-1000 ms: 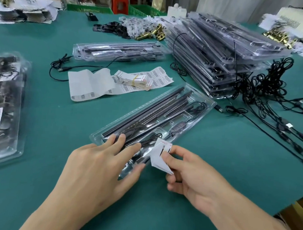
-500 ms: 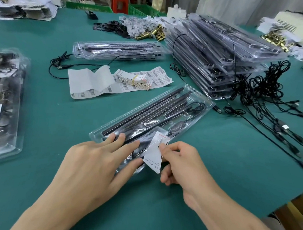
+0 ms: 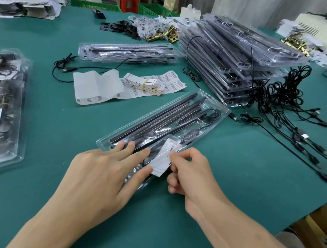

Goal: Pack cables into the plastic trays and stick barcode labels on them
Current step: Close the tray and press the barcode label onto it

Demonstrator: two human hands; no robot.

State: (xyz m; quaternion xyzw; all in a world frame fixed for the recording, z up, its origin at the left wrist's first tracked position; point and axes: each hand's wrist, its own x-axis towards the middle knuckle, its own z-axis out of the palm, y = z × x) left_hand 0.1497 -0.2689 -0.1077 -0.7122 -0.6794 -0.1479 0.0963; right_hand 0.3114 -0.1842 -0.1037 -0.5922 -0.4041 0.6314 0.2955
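Note:
A clear plastic tray [image 3: 218,109] holding black rods and a coiled cable lies slanted on the green table in front of me. My left hand [image 3: 99,175] lies flat on its near end, fingers straight, pressing it down. My right hand [image 3: 189,169] pinches a white barcode label [image 3: 162,159] at its right edge; the label lies against the tray's near end, and its lower left corner touches my left thumb.
Label sheets [image 3: 97,86] and a banded bundle of cards [image 3: 143,83] lie behind the tray. A tall stack of trays [image 3: 235,57] stands at the back right, loose black cables [image 3: 281,111] beside it. More trays sit at the back centre [image 3: 124,53] and far left [image 3: 5,107].
My right hand has brought the label down from a raised, folded position onto the tray's near end. My left hand has stayed flat on the tray.

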